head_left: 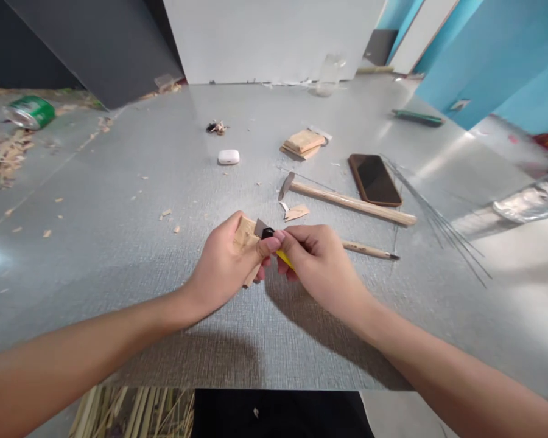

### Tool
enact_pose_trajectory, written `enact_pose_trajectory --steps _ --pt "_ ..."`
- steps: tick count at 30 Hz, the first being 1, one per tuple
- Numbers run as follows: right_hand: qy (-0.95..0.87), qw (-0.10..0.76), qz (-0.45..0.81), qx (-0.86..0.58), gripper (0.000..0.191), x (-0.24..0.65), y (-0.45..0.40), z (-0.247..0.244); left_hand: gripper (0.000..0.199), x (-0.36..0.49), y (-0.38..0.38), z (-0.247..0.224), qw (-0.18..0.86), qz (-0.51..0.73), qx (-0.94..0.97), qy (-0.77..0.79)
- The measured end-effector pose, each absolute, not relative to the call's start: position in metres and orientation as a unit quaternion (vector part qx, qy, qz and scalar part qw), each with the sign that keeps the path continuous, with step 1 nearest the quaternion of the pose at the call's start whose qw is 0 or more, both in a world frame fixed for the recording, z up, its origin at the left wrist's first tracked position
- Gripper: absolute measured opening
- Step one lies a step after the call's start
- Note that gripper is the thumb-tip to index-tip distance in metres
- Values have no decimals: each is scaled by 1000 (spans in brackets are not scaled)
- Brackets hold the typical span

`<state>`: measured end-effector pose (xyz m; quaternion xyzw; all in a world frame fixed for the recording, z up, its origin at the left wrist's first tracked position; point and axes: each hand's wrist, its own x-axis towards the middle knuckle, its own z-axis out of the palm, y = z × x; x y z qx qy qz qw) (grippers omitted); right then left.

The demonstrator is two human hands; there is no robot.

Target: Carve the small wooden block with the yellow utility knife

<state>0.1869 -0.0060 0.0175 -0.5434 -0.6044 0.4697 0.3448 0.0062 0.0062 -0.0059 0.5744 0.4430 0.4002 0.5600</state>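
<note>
One small wooden block [245, 233] is clasped in the left hand [221, 258] over the near middle of the worktop [119, 261], apparently to brace it against the blade. The right hand [322, 258] pinches a yellow utility knife [285, 260] between thumb and curled fingers, its blade lying against the block; the left thumb reaches the knife's black head, probably steadying it.

The right hand hides much of the knife's handle and one end of a slim wooden-handled tool [369, 249]. Beyond the hands lie a wood chip [296, 212] and a hammer [347, 201], with a smartphone [375, 179] to the right. A white earbud case [229, 157] sits farther left, well apart from the hands.
</note>
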Motion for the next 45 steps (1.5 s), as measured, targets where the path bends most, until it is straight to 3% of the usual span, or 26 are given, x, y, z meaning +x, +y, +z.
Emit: enact_pose_trajectory --steps 7,17,27,38,41,45 --pt "-610 267 559 -493 48 198 3 18 44 -2 9 -5 582 360 585 434" --pt "-604 201 617 -462 52 211 7 24 31 -7 1 0 530 306 657 440" --pt "-578 284 554 -528 46 195 -5 19 33 -3 2 -1 520 335 631 468" --pt "-604 312 454 -576 48 185 -9 11 39 0 14 3 575 304 595 472" --pt "-641 291 387 -595 48 186 -10 13 41 -2 16 6 530 272 635 491" --pt "-684 258 364 -577 46 192 -9 22 51 -8 15 10 369 239 732 521"
